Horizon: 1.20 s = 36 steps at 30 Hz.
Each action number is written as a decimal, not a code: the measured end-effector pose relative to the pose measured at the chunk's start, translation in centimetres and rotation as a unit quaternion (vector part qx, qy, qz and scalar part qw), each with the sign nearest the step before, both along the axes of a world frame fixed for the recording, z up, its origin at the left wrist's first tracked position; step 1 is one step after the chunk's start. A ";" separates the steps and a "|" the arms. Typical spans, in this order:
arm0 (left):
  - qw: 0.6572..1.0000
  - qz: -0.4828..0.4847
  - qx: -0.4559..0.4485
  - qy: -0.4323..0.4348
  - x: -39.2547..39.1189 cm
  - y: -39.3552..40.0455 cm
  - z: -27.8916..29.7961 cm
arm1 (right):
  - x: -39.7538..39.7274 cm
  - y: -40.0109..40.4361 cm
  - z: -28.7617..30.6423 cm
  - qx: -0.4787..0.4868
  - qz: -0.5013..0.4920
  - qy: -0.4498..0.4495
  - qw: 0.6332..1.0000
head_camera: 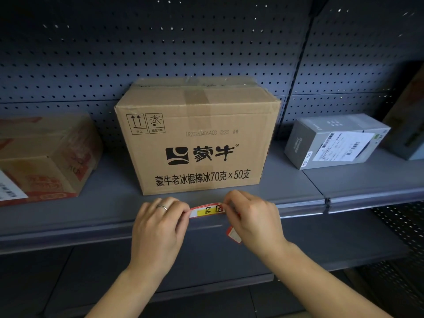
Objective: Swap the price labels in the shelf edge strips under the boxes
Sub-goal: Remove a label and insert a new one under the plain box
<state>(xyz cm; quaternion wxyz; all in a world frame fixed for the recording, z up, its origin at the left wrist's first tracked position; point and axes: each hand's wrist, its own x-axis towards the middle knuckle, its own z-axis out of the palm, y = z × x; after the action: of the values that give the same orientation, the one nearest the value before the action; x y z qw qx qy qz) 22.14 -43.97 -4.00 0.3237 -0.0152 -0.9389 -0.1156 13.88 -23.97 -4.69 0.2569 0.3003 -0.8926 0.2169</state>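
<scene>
Pegboard shelving, cardboard box (197, 136) just beyond my hands.
Left hand (160, 226) and right hand (252, 219) pinch the price label's (207, 210) ends, bowing it to fit the shelf edge strip (91, 228).

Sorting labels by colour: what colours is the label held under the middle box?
Head view: price label has red edging and a yellow band.

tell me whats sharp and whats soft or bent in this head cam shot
Head view: the brown carton and the price label pinched between the left hand and right hand are sharp; the red-printed box at the left edge is blurred; the shelf edge strip bows from wide-angle distortion; the pegboard top is dim, holes glinting.
</scene>
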 end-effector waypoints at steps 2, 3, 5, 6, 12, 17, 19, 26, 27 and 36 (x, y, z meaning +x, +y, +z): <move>1.000 -0.002 -0.002 0.002 -0.1 -0.1 -0.1 | -0.2 0.0 0.0 0.000 0.001 0.000 1.000; 1.000 -0.002 -0.003 0.001 -0.2 -0.1 -0.3 | -0.2 0.0 -0.2 0.001 0.002 -0.003 1.000; 1.000 0.000 -0.007 -0.001 -0.3 -0.3 -0.8 | -0.2 0.0 -0.8 0.006 0.003 -0.007 1.000; 1.000 0.001 -0.013 -0.002 -0.3 -0.3 -1.1 | -0.1 0.0 -1.0 0.006 0.004 -0.006 1.000; 0.999 -0.003 -0.051 -0.005 0.0 -0.5 -2.8 | 0.3 0.1 -1.6 -0.007 0.003 0.032 0.999; 0.999 -0.001 -0.030 0.045 0.0 -0.5 -2.0 | 0.6 0.2 -1.3 -0.034 0.030 0.049 0.998; 0.998 -0.004 -0.028 0.061 -0.1 -0.6 -1.8 | 0.6 0.1 -0.8 -0.041 0.035 0.041 0.998; 0.998 0.002 -0.043 0.046 0.0 -0.2 -3.4 | 1.0 0.4 -2.1 -0.006 0.031 -0.002 1.000; 0.998 0.005 -0.044 0.045 0.1 -0.2 -3.7 | 1.0 0.6 -2.1 -0.009 0.037 -0.024 0.999; 0.997 0.052 -0.026 0.048 0.8 -0.8 -6.0 | -0.8 3.5 1.5 -0.185 0.065 -0.267 0.943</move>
<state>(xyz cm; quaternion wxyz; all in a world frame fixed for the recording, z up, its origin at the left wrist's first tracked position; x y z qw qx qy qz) 22.94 -44.81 -9.99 0.3739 0.0194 -0.9243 -0.0738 13.11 -20.43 -3.15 0.0453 0.2360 -0.8511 0.4668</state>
